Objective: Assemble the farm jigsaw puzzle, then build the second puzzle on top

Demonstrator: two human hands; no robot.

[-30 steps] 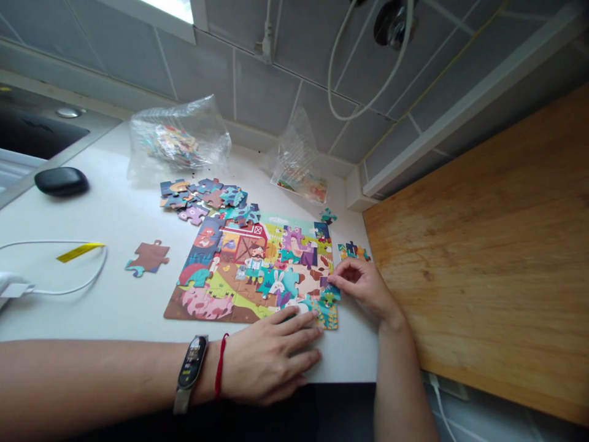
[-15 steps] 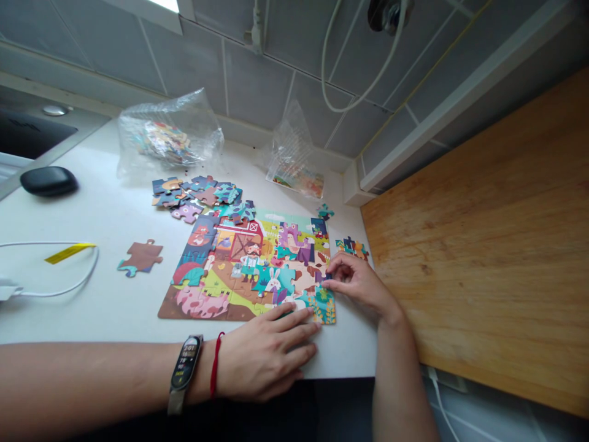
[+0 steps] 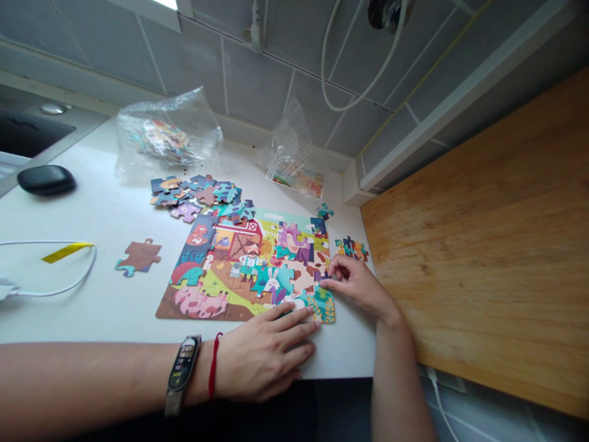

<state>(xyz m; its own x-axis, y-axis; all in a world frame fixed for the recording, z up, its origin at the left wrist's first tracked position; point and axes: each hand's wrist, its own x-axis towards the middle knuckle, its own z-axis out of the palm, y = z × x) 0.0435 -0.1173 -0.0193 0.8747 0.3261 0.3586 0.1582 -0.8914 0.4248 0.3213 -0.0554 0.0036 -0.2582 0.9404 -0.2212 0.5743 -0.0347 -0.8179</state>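
A colourful farm picture puzzle (image 3: 237,294) lies flat on the white table, with several loose-looking pieces on top of it. My left hand (image 3: 267,356) rests palm down at its front edge, fingers stretched out and fingertips on the lower right part. At the puzzle's right edge my right hand (image 3: 356,285) is closed, thumb and forefinger pinching a small dark purple puzzle piece (image 3: 321,277). The fingers partly hide that piece. Just left of it is a teal puzzle piece with a white rabbit (image 3: 271,279).
A heap of puzzle pieces (image 3: 197,193) touches the puzzle's back left. One brown piece (image 3: 140,256) lies apart on the left. Several pieces (image 3: 352,248) sit behind my right hand. Plastic bags (image 3: 170,138), a black mouse (image 3: 46,180), a white cable (image 3: 87,279) and a wooden board (image 3: 483,233) surround them.
Both hands keep nearly the same place and pose. The whole view has shifted very slightly; no piece has visibly moved.
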